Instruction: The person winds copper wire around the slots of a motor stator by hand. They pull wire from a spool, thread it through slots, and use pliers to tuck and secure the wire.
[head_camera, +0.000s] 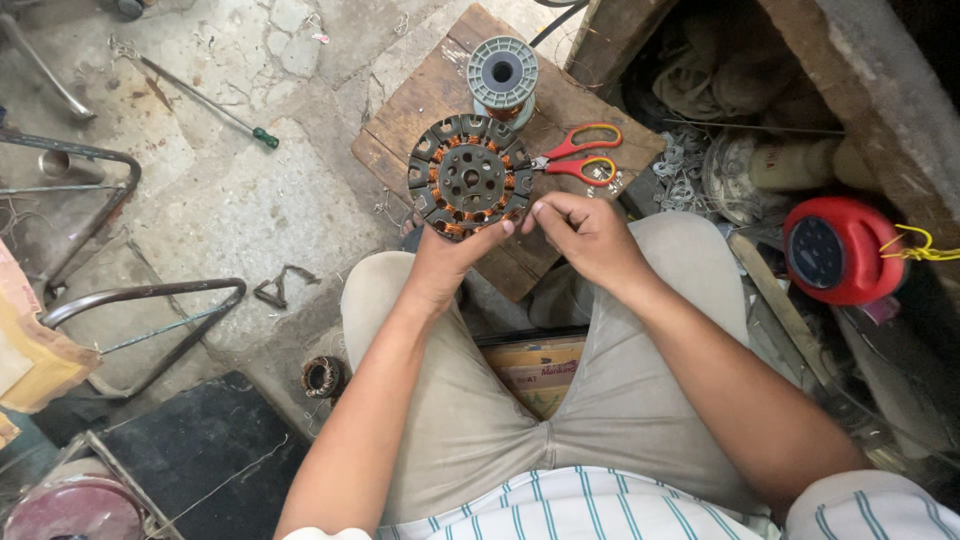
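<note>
Fingers of the left hand (447, 255) pinch the stator's (469, 176) lower rim; right hand (585, 232) fingers pressed together beside it. Likely heavy, rigid; copper windings fragile.

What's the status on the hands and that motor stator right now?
Left hand grips stator from below. Right hand pinches at its rim. Scissors and wire spool lie close behind on wooden board.
</note>
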